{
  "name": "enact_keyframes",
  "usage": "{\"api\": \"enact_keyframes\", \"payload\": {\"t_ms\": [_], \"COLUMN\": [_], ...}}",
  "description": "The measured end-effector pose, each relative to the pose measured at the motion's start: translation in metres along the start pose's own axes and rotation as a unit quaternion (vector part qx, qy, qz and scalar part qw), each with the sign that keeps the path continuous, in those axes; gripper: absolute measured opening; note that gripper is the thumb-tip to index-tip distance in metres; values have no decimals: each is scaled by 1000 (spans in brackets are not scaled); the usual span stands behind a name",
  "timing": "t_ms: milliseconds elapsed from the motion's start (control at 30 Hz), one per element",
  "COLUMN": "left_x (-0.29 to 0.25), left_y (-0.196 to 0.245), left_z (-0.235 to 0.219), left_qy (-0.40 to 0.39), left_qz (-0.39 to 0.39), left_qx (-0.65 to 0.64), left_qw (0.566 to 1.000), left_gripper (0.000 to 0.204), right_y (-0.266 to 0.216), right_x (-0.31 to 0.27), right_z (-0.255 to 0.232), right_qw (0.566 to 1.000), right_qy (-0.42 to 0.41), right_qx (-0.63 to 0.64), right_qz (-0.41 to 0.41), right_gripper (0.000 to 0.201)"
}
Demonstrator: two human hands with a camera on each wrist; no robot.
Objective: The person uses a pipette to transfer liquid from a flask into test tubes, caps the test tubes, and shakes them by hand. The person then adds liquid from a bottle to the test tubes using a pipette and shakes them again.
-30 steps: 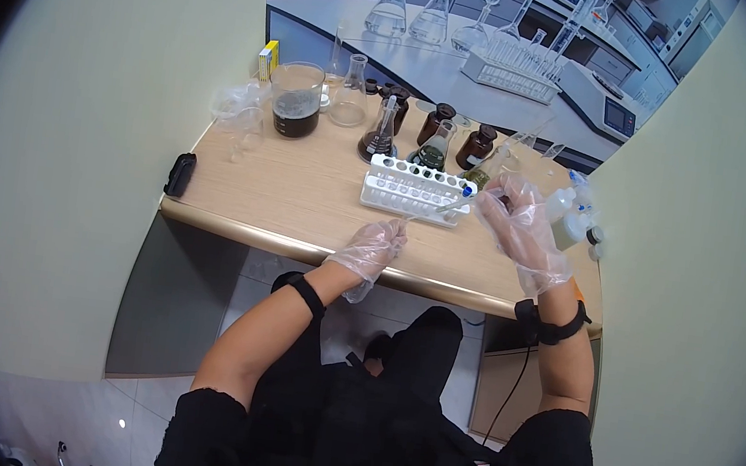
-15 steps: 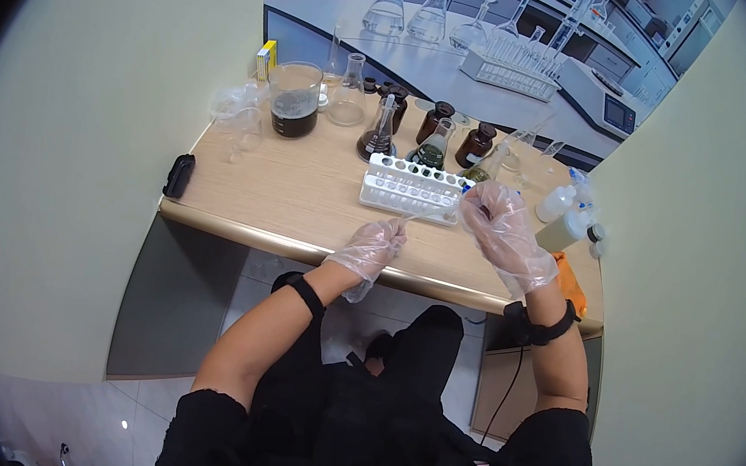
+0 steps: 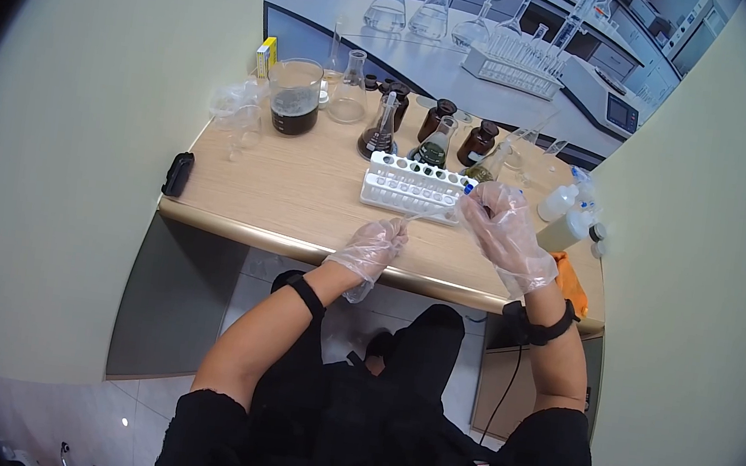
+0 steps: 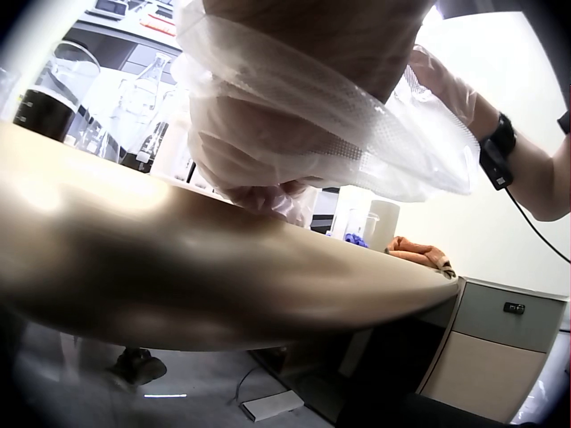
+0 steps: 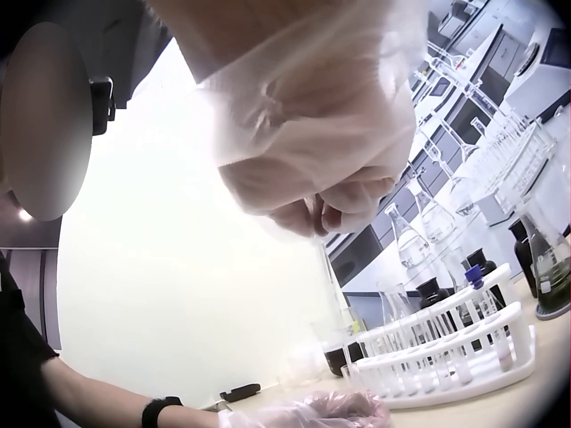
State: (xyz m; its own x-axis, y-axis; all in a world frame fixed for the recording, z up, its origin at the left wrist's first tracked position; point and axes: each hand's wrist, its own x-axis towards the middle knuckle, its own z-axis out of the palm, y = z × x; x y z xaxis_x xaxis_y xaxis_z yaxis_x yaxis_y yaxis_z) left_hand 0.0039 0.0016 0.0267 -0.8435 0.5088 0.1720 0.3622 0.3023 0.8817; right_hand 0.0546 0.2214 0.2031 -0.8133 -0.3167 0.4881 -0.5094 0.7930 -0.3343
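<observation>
Wearing a clear disposable glove, the left hand (image 3: 373, 244) reaches over the front edge of the desk (image 3: 286, 185), wrist low, fingers curled together round the near end of a slender clear tube (image 3: 434, 214). The tube slants between both hands, just in front of the rack; whether it is one piece or two cannot be determined. A black strap (image 3: 307, 295) encircles the left wrist; no lettering can be read on it.

The right hand (image 3: 508, 231), likewise gloved, is raised higher and bent toward the left, thumb and fingertips clamped together on the tube's upper end. Near its forearm lies an orange cloth (image 3: 572, 284).

Behind the tube stands a white test-tube rack (image 3: 388, 199) holding clear tubes; a blue stopper (image 5: 474, 277) tops one of them.

Beyond the rack are a flask of dark liquid (image 3: 376, 143) and a flask of green liquid (image 3: 432, 155), the former bearing white print too small to read. To the left, a beaker (image 3: 294, 116) of dark liquid carries white marks, also illegible. Brown bottles (image 3: 438, 122) stand farther back; one shows a pale patch, label or glare. A yellow box (image 3: 267, 57) has unreadable printing. Rearmost is a laboratory backdrop (image 3: 394, 59) picturing glassware.
</observation>
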Motion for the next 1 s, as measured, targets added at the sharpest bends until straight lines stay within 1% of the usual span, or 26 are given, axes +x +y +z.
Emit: {"api": "enact_keyframes", "payload": {"t_ms": [33,67,133,167,200,233,267,333,367,400,433,467,500,533,567,600,633,667,733,767,800,833,867,933,967,1000], "left_x": [0,1,0,1,1,2,3,10,12,11,9,7,6,6,6,8,9,11,9,7,6,5,5,5,6,6], "left_y": [-1,-2,-3,-2,-2,-5,-7,-16,-20,-24,-20,-15,-12,-10,-10,-9,-8,-6,-2,2,6,11,12,8,7,7], "left_z": [0,1,0,0,0,2,3,7,8,9,7,4,3,2,1,1,2,2,-1,-3,-5,-8,-9,-7,-7,-7], "left_qy": [0,1,2,3,3,23,43,34,24,24,36,48,47,50,53,53,39,26,34,42,42,32,22,19,16,17], "left_qz": [-1,-2,6,15,15,22,29,30,31,31,54,78,78,99,120,119,84,47,56,65,65,56,46,40,35,33], "left_qx": [5,10,20,30,29,56,83,77,71,70,65,60,59,39,18,17,33,49,40,32,31,21,10,5,0,0], "left_qw": [1000,1000,1000,999,999,998,995,996,997,997,996,994,994,993,991,991,995,997,997,997,996,998,999,999,999,999], "left_gripper": [15,15,14,14,14,15,16,17,18,18,18,19,19,18,17,17,16,16,16,16,16,16,15,14,13,13], "right_y": [-2,-5,-14,-11,-5,-6,-8,-15,-12,-7,-6,-5,-6,-6,2,11,22,37,77,96,115,129,137,153,168,183], "right_x": [1,2,5,5,5,7,9,12,13,14,19,23,28,35,42,51,60,70,90,100,110,118,126,140,146,152], "right_z": [0,-1,-2,-1,3,3,2,-3,-3,-5,-8,-13,-22,-29,-36,-42,-48,-52,-56,-56,-54,-52,-50,-47,-42,-35], "right_qw": [1000,1000,996,996,999,1000,1000,997,997,998,997,997,993,986,981,974,966,966,946,946,935,922,922,930,931,928], "right_qy": [-1,-2,-23,-23,-7,9,9,-6,-7,30,67,67,89,110,117,139,161,159,219,218,207,195,194,81,80,30], "right_qx": [8,8,32,32,5,-23,-23,-3,-3,-17,-31,-31,-4,23,-11,-42,-73,-74,-174,-174,-213,-251,-251,-237,-236,-250], "right_qz": [-22,-22,75,75,32,-11,-12,74,75,56,36,36,78,119,153,172,190,191,167,167,194,220,220,268,267,273], "right_gripper": [25,25,25,25,25,26,26,26,26,27,28,28,29,30,31,33,36,36,43,43,45,48,48,46,46,43]}}
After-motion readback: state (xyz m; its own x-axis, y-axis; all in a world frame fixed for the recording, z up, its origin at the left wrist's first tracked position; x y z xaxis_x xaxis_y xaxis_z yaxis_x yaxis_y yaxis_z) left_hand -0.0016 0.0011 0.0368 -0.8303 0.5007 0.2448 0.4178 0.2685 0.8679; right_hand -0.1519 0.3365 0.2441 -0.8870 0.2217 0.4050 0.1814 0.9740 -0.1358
